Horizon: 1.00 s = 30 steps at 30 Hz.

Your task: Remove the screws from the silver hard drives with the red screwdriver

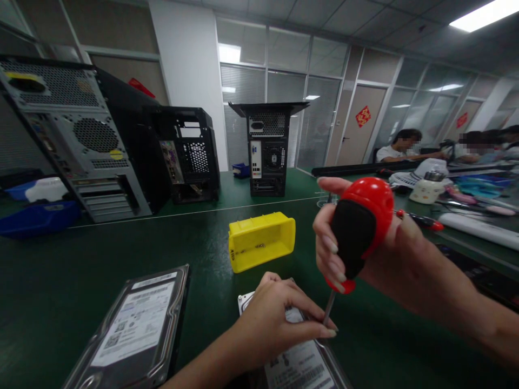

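My right hand (389, 243) is wrapped round the red and black handle of a screwdriver (357, 227), held upright with its thin shaft (328, 308) pointing down. The shaft's tip meets the top of a hard drive (302, 367) lying flat near the table's front edge. My left hand (275, 319) rests on that drive, its fingertips pinched together right at the shaft's tip; whether they hold a screw is hidden. A second hard drive (138, 329) with a white label lies to the left, apart from both hands.
An open yellow bin (261, 241) sits just behind the drives on the green table (60, 281). Three computer cases (77, 135) (190, 154) (267, 148) stand at the back. Blue bins (36, 216) lie far left. Other people sit at the right, with tools and clutter (466, 205) beside them.
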{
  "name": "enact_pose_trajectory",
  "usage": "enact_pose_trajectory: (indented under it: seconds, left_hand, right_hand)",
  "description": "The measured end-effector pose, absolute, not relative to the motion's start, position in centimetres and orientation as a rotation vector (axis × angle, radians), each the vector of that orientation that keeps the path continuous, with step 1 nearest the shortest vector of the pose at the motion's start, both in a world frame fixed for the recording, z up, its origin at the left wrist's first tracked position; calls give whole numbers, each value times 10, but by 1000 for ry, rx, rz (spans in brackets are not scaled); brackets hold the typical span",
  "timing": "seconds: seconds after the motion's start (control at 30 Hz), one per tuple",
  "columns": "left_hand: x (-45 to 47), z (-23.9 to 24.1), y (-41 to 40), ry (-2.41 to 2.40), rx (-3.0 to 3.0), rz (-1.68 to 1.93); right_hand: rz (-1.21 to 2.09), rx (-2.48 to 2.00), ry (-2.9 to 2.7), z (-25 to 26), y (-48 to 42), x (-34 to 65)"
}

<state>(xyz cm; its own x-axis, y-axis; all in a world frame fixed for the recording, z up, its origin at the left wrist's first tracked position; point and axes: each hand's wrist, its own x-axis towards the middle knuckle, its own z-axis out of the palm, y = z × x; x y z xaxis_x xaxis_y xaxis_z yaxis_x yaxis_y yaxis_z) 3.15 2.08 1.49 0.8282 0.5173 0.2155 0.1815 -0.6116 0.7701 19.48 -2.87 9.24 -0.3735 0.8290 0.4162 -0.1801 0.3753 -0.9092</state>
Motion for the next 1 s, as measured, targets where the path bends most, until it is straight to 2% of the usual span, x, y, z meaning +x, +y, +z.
enact_pose_trajectory:
  seconds: [0.13, 0.73, 1.0]
  left_hand:
    - [31, 15, 21, 496, 2215, 549]
    - [30, 16, 20, 563, 2161, 582]
    - [30, 13, 20, 614, 2035, 654]
  right_hand:
    - [1335, -571, -1518, 92, -29, 196]
    - [1246, -583, -1533, 87, -21, 192]
    - [1357, -517, -1463, 88, -24, 190]
